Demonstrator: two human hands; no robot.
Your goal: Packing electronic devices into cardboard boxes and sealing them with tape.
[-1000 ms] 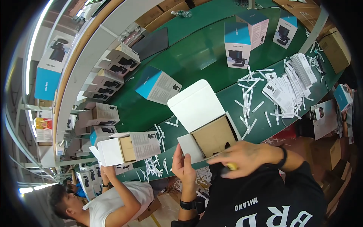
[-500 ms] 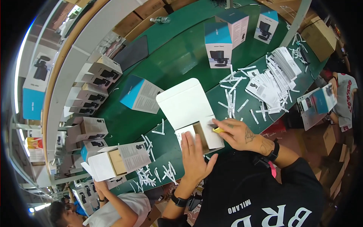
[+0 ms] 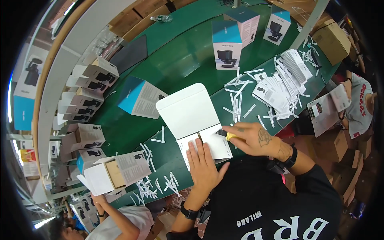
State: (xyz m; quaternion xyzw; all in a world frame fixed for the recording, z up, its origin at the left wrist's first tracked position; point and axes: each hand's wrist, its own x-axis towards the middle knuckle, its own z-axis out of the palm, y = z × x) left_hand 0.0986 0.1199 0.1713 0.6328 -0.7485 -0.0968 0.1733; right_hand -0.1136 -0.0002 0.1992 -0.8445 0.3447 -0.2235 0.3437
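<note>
Lying flat, the left hand (image 3: pixel 205 166) is resting on the left inner flap (image 3: pixel 184 145) of a white cardboard box (image 3: pixel 199 130); fingers are extending away from the body, thumb spreading right, nothing being grasped. The right hand (image 3: pixel 254 140) is clenching a small yellow-and-black hand tool (image 3: pixel 229 135) at the box's right side; whether its dark tip is touching the right inner flap (image 3: pixel 216 146), cannot tell. Box is sitting on the green tabletop (image 3: pixel 168 156), under the left fingers, leftward of the right ones; left hand is lying nearer, in contact. Box body's long axis is running left to right, right end angling slightly farther away. Its broad white lid (image 3: pixel 188 106) is pointing away from the body, leaning leftward. Tool is pointing left, long axis running roughly crosswise.
</note>
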